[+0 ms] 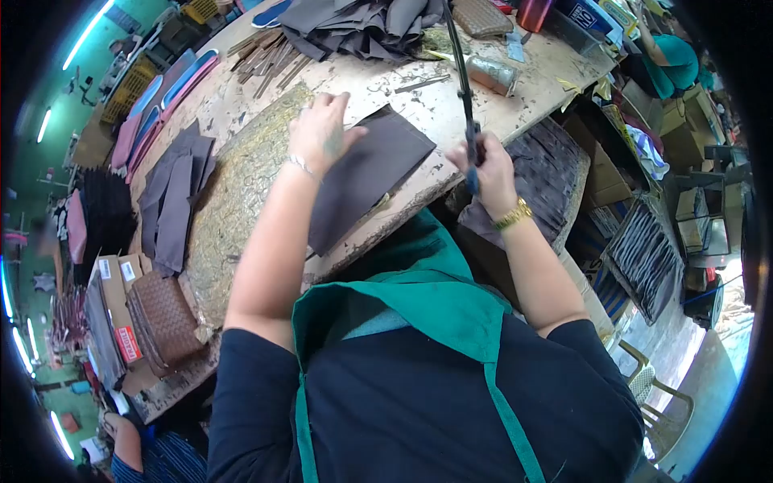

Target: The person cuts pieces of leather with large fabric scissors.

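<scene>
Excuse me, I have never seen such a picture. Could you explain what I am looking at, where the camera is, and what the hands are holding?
There is no machine here. A person wears one camera on the head, so the single, strongly curved picture looks down over their green apron at a scuffed workbench.

The left hand lies flat on a dark brown sheet of material that overhangs the bench edge. The right hand is closed around a thin dark tool; I cannot tell what kind.

Also on the bench: a stack of similar dark pieces, a heap of dark pieces at the far end, a metal can lying on its side, and a woven brown bag. Another person in green works at the top right.
</scene>
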The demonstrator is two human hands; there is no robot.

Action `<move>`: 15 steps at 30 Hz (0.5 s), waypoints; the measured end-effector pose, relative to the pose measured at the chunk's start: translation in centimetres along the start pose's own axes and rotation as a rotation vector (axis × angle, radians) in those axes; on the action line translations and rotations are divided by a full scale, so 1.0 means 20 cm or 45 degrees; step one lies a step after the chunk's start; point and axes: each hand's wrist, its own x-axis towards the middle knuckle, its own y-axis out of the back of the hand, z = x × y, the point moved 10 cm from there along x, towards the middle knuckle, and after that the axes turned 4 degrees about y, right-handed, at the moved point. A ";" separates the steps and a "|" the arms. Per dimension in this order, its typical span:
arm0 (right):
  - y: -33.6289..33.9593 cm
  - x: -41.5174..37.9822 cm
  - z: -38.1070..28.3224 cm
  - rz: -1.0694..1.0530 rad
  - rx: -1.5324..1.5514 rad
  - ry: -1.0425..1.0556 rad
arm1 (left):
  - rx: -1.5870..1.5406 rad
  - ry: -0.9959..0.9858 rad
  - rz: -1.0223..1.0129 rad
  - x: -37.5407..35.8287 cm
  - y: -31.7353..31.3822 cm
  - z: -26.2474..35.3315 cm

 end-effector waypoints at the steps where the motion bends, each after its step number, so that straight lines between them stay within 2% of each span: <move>1: 0.05 -0.05 -0.02 0.003 -0.011 0.003 | -0.088 -0.074 0.177 -0.05 0.06 0.08; 3: 0.03 -0.22 -0.01 -0.216 0.543 -0.282 | -0.210 -0.181 0.137 -0.21 0.02 0.26; 5: 0.01 -0.40 0.07 -0.391 0.787 -0.501 | -0.072 -0.149 0.156 -0.32 -0.06 0.37; 9: 0.04 -0.68 0.11 -0.598 0.758 -0.743 | -0.147 -0.181 0.096 -0.35 -0.21 0.33; 11: 0.10 -0.74 0.09 -0.628 0.710 -0.750 | -0.111 -0.223 0.098 -0.39 -0.20 0.31; 13: 0.13 -0.86 0.10 -0.730 0.691 -0.968 | -0.068 -0.401 0.126 -0.46 -0.17 0.35; 15: 0.17 -0.91 0.09 -0.751 0.615 -1.027 | -0.090 -0.439 0.142 -0.50 -0.13 0.38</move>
